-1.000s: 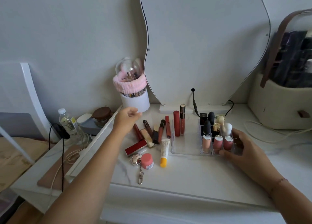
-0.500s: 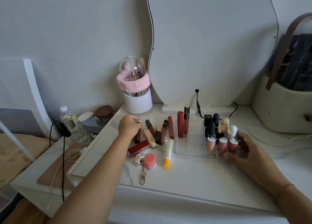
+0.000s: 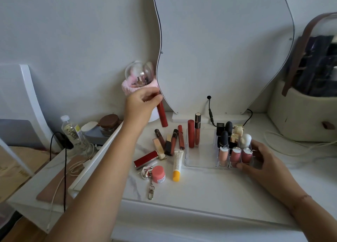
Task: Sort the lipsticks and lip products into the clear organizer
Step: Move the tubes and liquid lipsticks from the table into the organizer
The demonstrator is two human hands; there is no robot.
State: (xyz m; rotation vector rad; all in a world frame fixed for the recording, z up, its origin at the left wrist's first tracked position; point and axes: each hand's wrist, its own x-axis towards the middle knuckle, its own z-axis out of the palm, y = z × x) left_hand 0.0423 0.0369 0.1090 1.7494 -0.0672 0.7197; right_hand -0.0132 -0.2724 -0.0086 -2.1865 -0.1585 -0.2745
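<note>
My left hand [image 3: 141, 103] is raised above the table, shut on a dark red lip tube [image 3: 162, 115] that hangs down from my fingers. My right hand [image 3: 259, 161] grips the front right corner of the clear organizer [image 3: 198, 161]. Its right compartments hold several upright lipsticks, three pink ones [image 3: 235, 155] in front. Two tall red tubes [image 3: 194, 130] stand at its back left. Several lip tubes [image 3: 173, 139] lie loose left of the organizer, with a red lipstick case [image 3: 145, 158], a white tube with a yellow cap [image 3: 177, 165] and a pink balm pot [image 3: 158, 174].
A wavy mirror [image 3: 222, 50] stands behind the organizer with a black cable [image 3: 210, 112] at its base. A white brush holder with a pink band [image 3: 135, 88] is behind my left hand. A woven basket [image 3: 300, 117] sits right. A water bottle [image 3: 73, 132] and jars stand left.
My left hand closed on a dark red tube among the loose ones and lifted it up off the table. My right hand stayed on the organizer.
</note>
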